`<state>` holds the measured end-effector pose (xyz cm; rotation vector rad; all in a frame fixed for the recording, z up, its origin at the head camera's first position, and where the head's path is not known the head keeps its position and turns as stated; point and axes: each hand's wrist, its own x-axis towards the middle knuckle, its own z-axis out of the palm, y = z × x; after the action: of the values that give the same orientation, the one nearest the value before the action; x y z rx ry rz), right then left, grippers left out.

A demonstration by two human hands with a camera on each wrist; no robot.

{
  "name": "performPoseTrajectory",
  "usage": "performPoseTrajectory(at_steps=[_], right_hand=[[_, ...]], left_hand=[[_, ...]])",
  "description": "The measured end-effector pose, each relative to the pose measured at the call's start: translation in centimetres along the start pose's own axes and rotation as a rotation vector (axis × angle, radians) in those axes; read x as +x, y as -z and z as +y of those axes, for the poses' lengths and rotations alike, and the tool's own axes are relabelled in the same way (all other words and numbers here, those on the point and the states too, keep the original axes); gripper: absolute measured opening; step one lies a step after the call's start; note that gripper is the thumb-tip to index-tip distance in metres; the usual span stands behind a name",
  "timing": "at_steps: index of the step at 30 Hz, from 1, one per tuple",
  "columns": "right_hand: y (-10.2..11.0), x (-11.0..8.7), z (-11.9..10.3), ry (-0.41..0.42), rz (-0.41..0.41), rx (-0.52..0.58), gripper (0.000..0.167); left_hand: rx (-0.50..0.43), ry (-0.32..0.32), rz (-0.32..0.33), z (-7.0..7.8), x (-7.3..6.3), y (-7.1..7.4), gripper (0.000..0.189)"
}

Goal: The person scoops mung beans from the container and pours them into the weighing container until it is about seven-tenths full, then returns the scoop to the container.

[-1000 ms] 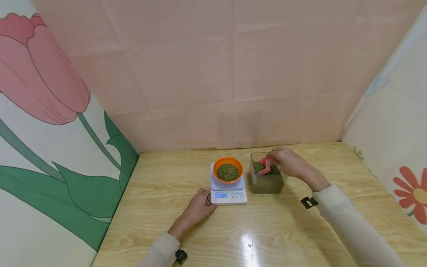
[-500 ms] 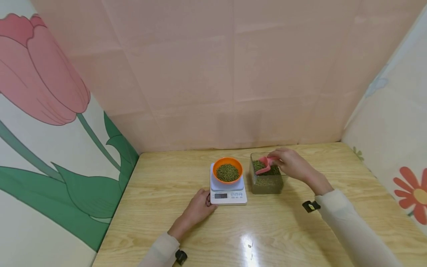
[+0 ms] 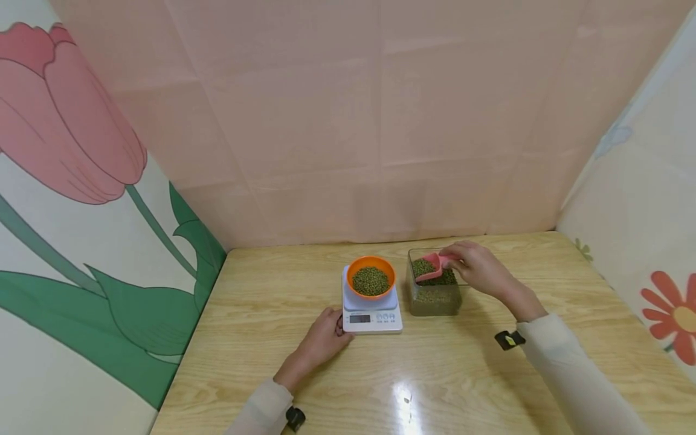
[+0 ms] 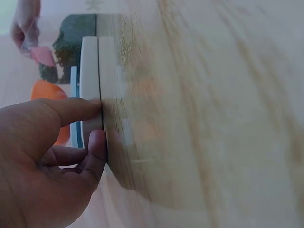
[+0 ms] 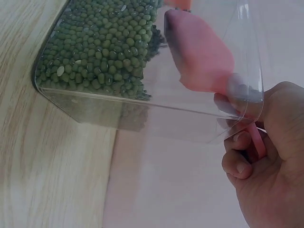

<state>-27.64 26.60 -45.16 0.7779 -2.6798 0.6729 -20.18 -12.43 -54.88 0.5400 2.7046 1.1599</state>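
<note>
A white digital kitchen scale [image 3: 374, 327] stands on the table, its small screen dark. On its platform sits an orange bowl [image 3: 371, 260] with green mung beans [image 3: 371, 281] in it. My left hand [image 3: 326, 334] holds the scale's near left corner, thumb and index finger against its edge in the left wrist view. A clear square container [image 3: 435, 307], partly filled with mung beans [image 5: 104, 47], is just right of the scale. Inside its rim, my right hand [image 3: 474, 266] grips a pink scoop [image 5: 202, 54] by the handle, the bowl of the scoop over the beans.
The wood-grain table [image 3: 261, 284] meets a pinkish covering [image 3: 304, 151] at the back. Flower-patterned panels [image 3: 87, 121] rise at both sides. Black straps [image 3: 510, 340] are on the wrists.
The scoop has come slightly up and to the right with my right hand, turning flatter. The scale's screen, lit with 434 earlier, has gone dark. My left hand stays put.
</note>
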Motion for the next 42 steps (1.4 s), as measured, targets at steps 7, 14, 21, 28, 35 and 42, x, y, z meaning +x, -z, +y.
performPoseTrajectory(at_steps=[7,14,21,28,35,42], right_hand=[[0.1,-0.4,0.0,-0.014,0.025,0.02,0.019],[-0.1,-0.7,0.5,-0.037,0.058,0.04,0.019],[-0.3,-0.9,0.8,-0.049,0.077,0.047,0.017],[-0.2,-1.0,0.9,-0.081,0.071,0.051,0.018],[-0.1,-1.1,1.0,-0.094,0.1,0.049,0.019],[0.0,-1.3,1.3,-0.117,0.102,0.048,0.021]], left_hand=[[0.007,0.008,-0.003,0.0,0.0,0.0,0.028],[-0.007,0.004,-0.002,0.0,0.0,0.0,0.034],[0.014,0.004,0.0,-0.1,0.1,-0.1,0.033],[0.017,-0.002,0.002,-0.1,0.1,-0.1,0.03],[0.026,-0.012,0.008,-0.2,0.1,-0.2,0.028],[0.026,-0.003,0.006,-0.1,0.1,-0.2,0.029]])
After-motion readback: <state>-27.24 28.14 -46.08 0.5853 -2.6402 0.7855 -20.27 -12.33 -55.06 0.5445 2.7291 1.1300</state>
